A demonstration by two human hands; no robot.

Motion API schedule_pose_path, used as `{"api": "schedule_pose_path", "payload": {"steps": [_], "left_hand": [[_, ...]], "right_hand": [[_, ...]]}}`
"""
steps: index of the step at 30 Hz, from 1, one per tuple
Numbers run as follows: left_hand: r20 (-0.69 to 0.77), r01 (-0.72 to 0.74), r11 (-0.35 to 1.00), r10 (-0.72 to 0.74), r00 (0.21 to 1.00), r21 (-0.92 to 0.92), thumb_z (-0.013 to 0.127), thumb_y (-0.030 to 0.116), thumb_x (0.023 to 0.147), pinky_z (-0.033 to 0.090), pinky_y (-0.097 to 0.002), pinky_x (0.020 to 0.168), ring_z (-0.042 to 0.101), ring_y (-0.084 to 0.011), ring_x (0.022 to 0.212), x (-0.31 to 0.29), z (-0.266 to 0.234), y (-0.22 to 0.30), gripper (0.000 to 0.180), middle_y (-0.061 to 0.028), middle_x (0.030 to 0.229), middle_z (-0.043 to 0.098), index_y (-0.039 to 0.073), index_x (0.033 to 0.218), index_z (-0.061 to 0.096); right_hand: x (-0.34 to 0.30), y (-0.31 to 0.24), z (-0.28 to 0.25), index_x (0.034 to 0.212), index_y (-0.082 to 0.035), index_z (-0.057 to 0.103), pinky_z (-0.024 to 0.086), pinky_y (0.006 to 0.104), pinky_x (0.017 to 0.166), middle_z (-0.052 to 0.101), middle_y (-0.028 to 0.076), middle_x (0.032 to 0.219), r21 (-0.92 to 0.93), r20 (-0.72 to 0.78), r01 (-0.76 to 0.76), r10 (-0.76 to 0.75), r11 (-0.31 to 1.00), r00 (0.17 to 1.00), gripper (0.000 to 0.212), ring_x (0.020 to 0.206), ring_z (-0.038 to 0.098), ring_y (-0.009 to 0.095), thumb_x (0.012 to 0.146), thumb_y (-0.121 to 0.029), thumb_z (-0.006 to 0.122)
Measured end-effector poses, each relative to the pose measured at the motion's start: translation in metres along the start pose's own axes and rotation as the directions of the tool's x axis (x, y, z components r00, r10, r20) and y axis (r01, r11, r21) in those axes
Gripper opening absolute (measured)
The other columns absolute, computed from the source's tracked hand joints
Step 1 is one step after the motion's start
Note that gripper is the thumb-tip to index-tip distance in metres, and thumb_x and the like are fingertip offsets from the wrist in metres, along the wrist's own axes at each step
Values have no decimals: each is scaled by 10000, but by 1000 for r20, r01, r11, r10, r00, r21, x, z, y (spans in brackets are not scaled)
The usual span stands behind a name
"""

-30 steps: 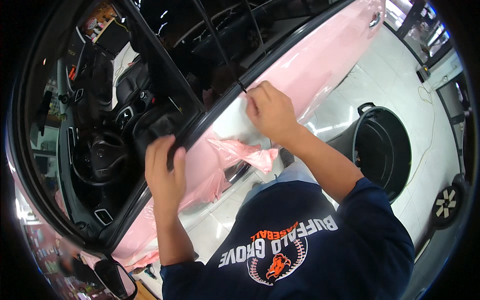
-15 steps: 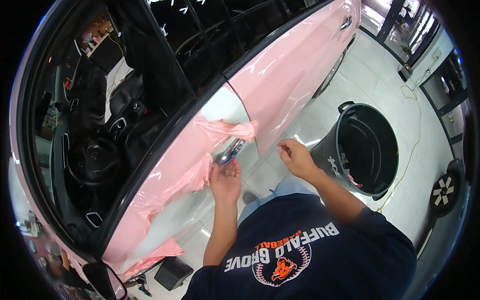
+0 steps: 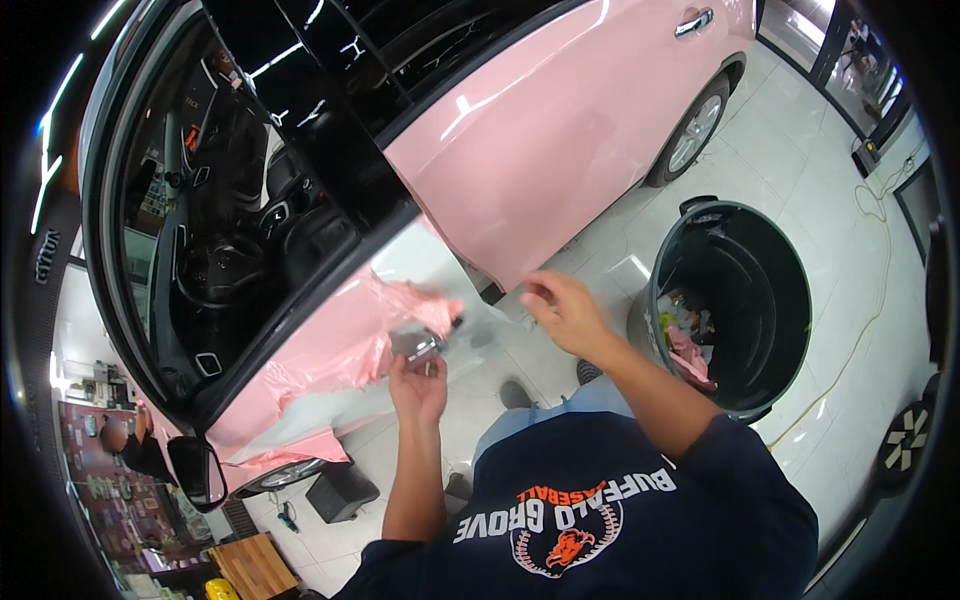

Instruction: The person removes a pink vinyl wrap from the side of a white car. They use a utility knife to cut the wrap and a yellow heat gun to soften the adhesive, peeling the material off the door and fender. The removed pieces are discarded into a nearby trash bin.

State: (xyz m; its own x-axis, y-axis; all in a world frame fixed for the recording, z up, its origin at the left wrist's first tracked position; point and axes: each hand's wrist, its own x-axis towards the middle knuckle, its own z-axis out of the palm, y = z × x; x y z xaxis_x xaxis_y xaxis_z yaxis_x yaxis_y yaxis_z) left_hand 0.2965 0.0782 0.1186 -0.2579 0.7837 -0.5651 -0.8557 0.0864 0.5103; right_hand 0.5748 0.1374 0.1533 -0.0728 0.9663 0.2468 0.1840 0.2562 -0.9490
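Observation:
My left hand [image 3: 418, 392] has its fingers hooked round the chrome door handle [image 3: 424, 350] of a car's front door. Wrinkled pink film [image 3: 330, 345] hangs partly peeled from that door, bunched just above the handle. A pale silvery-white surface [image 3: 418, 256] shows where the film is off. The door stands slightly ajar, with a dark gap along its rear edge. To the right, my right hand [image 3: 566, 315] is held in the air near the pink rear door [image 3: 550, 150]. Its fingers are curled in, and nothing shows in them.
A large dark bin [image 3: 740, 300] with pink scraps inside stands at my right. A black box-shaped thing [image 3: 340, 492] sits on the tiled floor by the front wheel. The side mirror [image 3: 197, 470] juts out at lower left. A yellow cord [image 3: 850, 345] runs along the floor at right.
The front door has swung out from the body, opening a gap at its rear edge. My left hand has closed on the handle. My view has shifted, and my right hand has moved slightly left.

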Motion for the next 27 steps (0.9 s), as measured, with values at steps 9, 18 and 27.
{"api": "schedule_pose_path", "payload": {"steps": [9, 18, 27], "left_hand": [[211, 95, 978, -134, 968, 184, 657, 272, 847, 439, -486, 1044, 495, -332, 1262, -112, -102, -23, 565, -161, 1341, 520, 40, 1332, 483], [180, 104, 924, -181, 967, 369, 578, 364, 907, 529, -536, 867, 568, -324, 1128, -184, -120, -29, 540, -157, 1251, 563, 41, 1326, 467], [142, -143, 936, 102, 985, 320, 478, 251, 974, 501, -302, 734, 580, -165, 842, -189, -90, -57, 236, -51, 970, 580, 89, 1132, 546]], "right_hand": [[-29, -59, -6, 980, 29, 657, 507, 270, 702, 664, 61, 809, 414, 553, -323, 46, 851, 832, 210, 737, 613, 129, 899, -129, 545], [-101, -79, -39, 943, 33, 617, 507, 273, 683, 629, 66, 791, 330, 773, -484, 62, 810, 632, 187, 718, 612, 134, 885, -138, 568], [-94, -49, -24, 1004, 39, 632, 484, 264, 674, 633, 57, 819, 381, 891, -686, -49, 620, 451, 197, 696, 593, 120, 917, -132, 587]]}}
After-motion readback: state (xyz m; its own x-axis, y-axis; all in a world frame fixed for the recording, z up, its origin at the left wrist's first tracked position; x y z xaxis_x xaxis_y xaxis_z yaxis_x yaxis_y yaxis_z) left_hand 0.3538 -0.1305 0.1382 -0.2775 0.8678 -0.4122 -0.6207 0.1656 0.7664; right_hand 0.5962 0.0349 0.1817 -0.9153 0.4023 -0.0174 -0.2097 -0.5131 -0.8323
